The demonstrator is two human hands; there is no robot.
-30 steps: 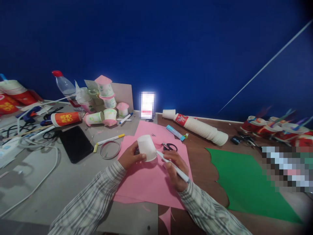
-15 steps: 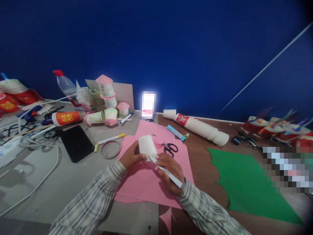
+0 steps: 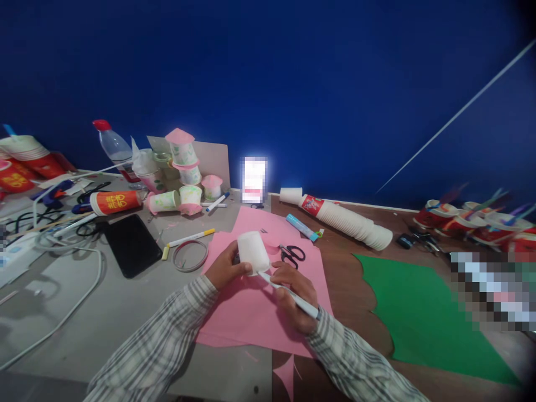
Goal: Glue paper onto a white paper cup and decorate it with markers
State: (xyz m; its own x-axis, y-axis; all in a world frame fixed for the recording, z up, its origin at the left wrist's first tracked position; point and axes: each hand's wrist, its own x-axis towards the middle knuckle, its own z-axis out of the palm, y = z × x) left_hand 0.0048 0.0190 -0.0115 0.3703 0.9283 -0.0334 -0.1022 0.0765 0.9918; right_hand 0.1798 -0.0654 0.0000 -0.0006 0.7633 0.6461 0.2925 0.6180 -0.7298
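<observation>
A white paper cup (image 3: pixel 254 252) is tilted in my left hand (image 3: pixel 229 267), whose thumb and fingers close around its left side. In my right hand (image 3: pixel 296 296) I grip a white marker (image 3: pixel 302 303), its tip close to the cup's lower edge; whether it touches I cannot tell. Both hands are over pink paper (image 3: pixel 251 321). Just beyond my right hand lie black-handled scissors (image 3: pixel 291 254) on the same paper.
Left are a dark phone (image 3: pixel 132 245), a tape ring (image 3: pixel 190 255), a yellow-capped marker (image 3: pixel 190 238) and cables. Decorated paper cups (image 3: pixel 182 151) stand stacked at the back. Rightward lie a row of nested paper cups (image 3: pixel 347 220), a blue packet (image 3: pixel 302 228) and green paper (image 3: pixel 422 312).
The marker and my right hand have shifted slightly right and down, and the marker lies at a slightly different angle. The cup has tilted a little in my left hand.
</observation>
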